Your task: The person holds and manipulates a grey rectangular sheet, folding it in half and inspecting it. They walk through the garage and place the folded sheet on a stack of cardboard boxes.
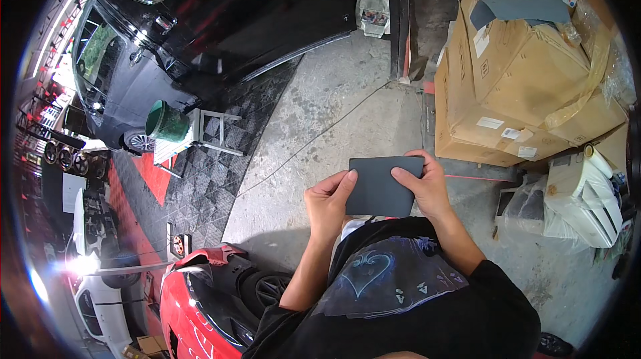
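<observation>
A dark grey rectangular sheet of sandpaper (379, 189) is held level in front of my body, between both hands. My left hand (327, 200) pinches its left edge, thumb on top near the upper left corner. At the other side my right hand (429, 187) grips the upper right corner, with the thumb pressed on the face and fingers behind. The fingers under the sheet are hidden. Another grey sheet (521, 5), curved and larger, lies on top of the stacked cardboard boxes (514, 85) at the far right.
A green bucket (167, 122) stands on a white step bench (212, 128) near a black car (267, 18). To my lower left is a red car part (183, 299). Plastic-wrapped items (574, 199) sit at the right. A thin line crosses the concrete floor (334, 92).
</observation>
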{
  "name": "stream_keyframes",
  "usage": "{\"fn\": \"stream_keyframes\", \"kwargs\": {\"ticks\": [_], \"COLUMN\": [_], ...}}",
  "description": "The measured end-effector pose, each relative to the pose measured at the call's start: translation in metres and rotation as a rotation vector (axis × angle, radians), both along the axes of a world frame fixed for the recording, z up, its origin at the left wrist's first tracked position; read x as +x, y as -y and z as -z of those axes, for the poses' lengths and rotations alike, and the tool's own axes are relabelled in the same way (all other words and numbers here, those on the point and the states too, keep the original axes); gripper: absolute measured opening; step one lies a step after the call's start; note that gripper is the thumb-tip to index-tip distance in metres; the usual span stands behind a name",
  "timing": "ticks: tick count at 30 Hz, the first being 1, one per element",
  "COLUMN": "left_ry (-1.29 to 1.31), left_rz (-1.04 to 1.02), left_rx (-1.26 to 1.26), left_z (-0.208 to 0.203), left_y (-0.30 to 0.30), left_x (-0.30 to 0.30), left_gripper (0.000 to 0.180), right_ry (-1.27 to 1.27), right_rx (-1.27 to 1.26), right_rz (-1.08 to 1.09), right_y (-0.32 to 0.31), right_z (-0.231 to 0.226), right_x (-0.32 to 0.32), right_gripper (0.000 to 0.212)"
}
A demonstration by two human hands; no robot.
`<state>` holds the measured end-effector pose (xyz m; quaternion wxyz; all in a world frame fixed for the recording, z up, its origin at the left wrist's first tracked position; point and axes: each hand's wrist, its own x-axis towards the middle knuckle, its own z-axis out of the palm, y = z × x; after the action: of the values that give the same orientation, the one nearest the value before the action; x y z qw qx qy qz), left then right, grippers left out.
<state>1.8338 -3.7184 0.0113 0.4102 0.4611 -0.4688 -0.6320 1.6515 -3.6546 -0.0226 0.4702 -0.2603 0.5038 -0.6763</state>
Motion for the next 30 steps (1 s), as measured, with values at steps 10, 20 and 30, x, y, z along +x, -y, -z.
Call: {"fn": "stream_keyframes", "kwargs": {"ticks": [10, 20, 30], "left_ry": [0.012, 0.041, 0.241], "left_rz": [-0.043, -0.025, -0.236], "left_rx": [-0.105, -0.127, -0.508], "left_z": [0.007, 0.0, -0.008], "left_y": [0.0, 0.0, -0.012], "left_x": [-0.001, 0.002, -0.015], "left_gripper": [0.023, 0.02, 0.021], "right_ry": [0.082, 0.058, 0.184], "right_rx": [-0.094, -0.04, -0.114], "right_rz": [-0.032, -0.055, -0.006], "right_y": [-0.003, -0.002, -0.004], "right_z": [-0.005, 0.008, 0.012], "right_x": [-0.004, -0.013, 0.001], "right_gripper": [0.027, 0.018, 0.015]}}
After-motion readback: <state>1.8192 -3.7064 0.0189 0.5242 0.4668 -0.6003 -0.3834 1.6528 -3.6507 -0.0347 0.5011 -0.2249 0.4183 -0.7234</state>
